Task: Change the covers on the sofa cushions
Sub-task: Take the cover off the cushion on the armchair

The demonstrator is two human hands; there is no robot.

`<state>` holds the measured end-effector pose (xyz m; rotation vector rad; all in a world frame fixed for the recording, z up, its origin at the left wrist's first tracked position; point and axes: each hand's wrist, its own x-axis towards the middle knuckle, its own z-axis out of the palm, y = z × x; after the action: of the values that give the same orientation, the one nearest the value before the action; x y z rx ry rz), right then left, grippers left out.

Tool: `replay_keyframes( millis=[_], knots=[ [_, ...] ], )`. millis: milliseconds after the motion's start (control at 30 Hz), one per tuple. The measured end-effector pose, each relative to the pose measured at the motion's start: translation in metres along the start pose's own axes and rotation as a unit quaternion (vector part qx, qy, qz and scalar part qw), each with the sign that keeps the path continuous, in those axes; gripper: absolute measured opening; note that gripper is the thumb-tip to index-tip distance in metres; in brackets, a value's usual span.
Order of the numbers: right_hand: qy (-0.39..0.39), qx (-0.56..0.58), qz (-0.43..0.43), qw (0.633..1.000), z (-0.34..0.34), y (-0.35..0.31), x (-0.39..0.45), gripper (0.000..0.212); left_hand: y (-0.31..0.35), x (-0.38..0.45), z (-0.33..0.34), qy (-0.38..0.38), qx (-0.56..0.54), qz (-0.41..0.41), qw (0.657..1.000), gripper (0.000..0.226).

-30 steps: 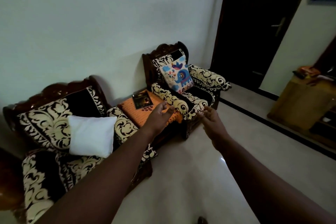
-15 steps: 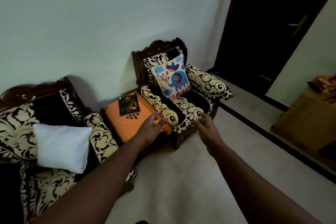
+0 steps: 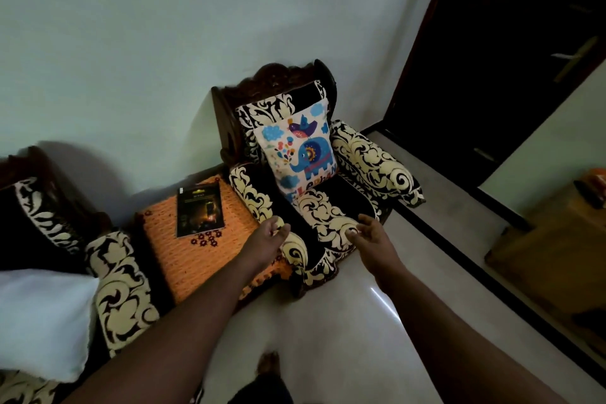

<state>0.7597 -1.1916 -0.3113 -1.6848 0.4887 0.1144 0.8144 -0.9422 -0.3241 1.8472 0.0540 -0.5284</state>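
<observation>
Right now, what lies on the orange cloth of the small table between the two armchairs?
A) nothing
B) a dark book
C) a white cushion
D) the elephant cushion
B: a dark book lies flat on the orange cloth; the elephant cushion stands in the armchair, and the white cushion is on the other seat.

Both arms are bare the whole way up as far as you can see, no sleeves, no watch, no bangles or rings on the left hand [image 3: 266, 236] or the right hand [image 3: 372, 233]. Down at the bottom edge there's a bare foot [image 3: 267, 362], no sandal or sock that I can make out. Just below it there's a bit of dark clothing [image 3: 262, 390], too dim to tell what.
</observation>
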Motion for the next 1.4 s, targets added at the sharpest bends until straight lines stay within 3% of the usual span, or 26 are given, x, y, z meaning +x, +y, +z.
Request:
replay_keyframes(
  millis=[333, 600, 900, 1167, 1400],
  knots=[
    [-0.029, -0.045, 0.042, 0.998, -0.005, -0.04, 0.162, 0.064, 0.041, 0.162, -0.029, 0.006, 0.007, -0.059, 0.998, 0.072],
    [-0.103, -0.06, 0.071, 0.99, -0.019, -0.048, 0.342, 0.063, 0.055, 0.295, -0.02, 0.066, 0.019, -0.124, 0.99, 0.074],
    [-0.134, -0.074, 0.14, 0.978, -0.016, -0.03, 0.517, 0.057, 0.065, 0.437, -0.002, 0.102, 0.048, -0.214, 0.97, 0.081],
    [-0.123, -0.089, 0.183, 0.971, 0.006, 0.009, 0.583, 0.058, 0.037, 0.546, -0.004, 0.151, 0.036, -0.239, 0.959, 0.069],
    [-0.105, -0.039, 0.211, 0.971, 0.03, 0.03, 0.595, 0.043, -0.001, 0.621, -0.019, 0.251, -0.11, -0.225, 0.935, 0.096]
  ],
)
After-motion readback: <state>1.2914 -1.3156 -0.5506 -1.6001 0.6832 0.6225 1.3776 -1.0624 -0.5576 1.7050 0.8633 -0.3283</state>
